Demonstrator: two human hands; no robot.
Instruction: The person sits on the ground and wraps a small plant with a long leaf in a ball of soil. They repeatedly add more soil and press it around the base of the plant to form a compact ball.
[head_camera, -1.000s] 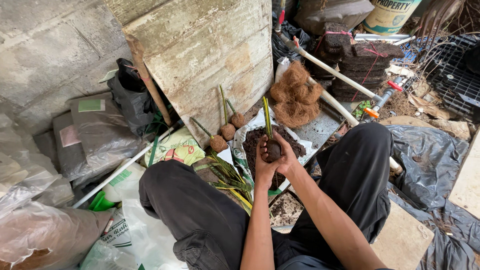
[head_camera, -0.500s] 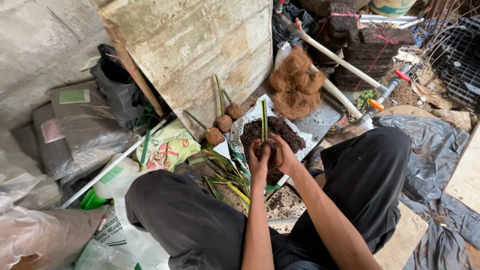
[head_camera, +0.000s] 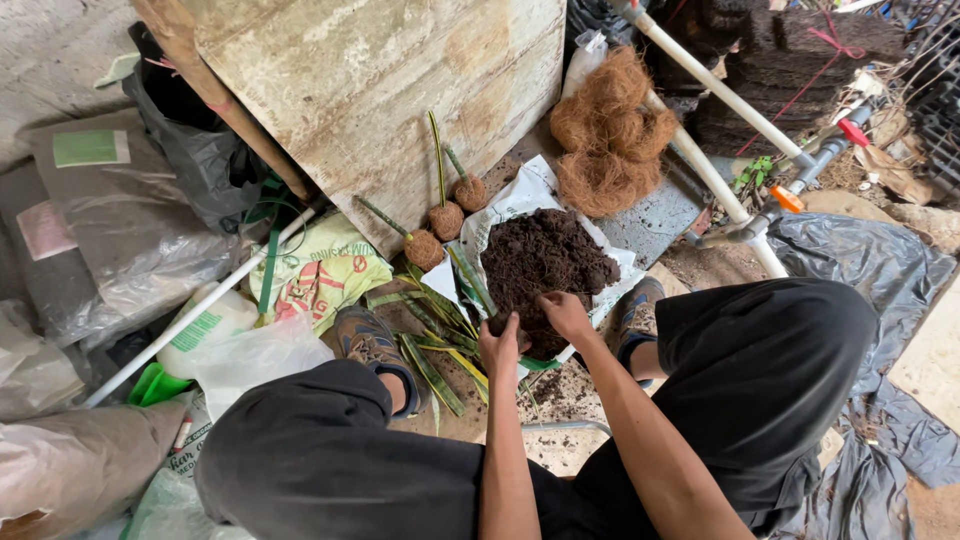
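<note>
I am squatting and looking down between my knees at a heap of dark soil (head_camera: 545, 262) lying on an opened white bag (head_camera: 520, 200). My left hand (head_camera: 498, 346) is at the near edge of the heap, fingers curled loosely around the base of a green cutting (head_camera: 470, 280) that slants up and away to the left. My right hand (head_camera: 565, 315) rests just beside it on the soil, fingers bent down into the heap; I cannot tell whether it has hold of anything. More long green leaves (head_camera: 430, 340) lie on the ground to the left of my hands. Beyond them, three cuttings in brown fibre balls (head_camera: 447, 220) lean against a weathered board (head_camera: 380, 90). A mound of brown coconut fibre (head_camera: 610, 130) sits behind the soil, beside white pipes (head_camera: 720, 90).
</note>
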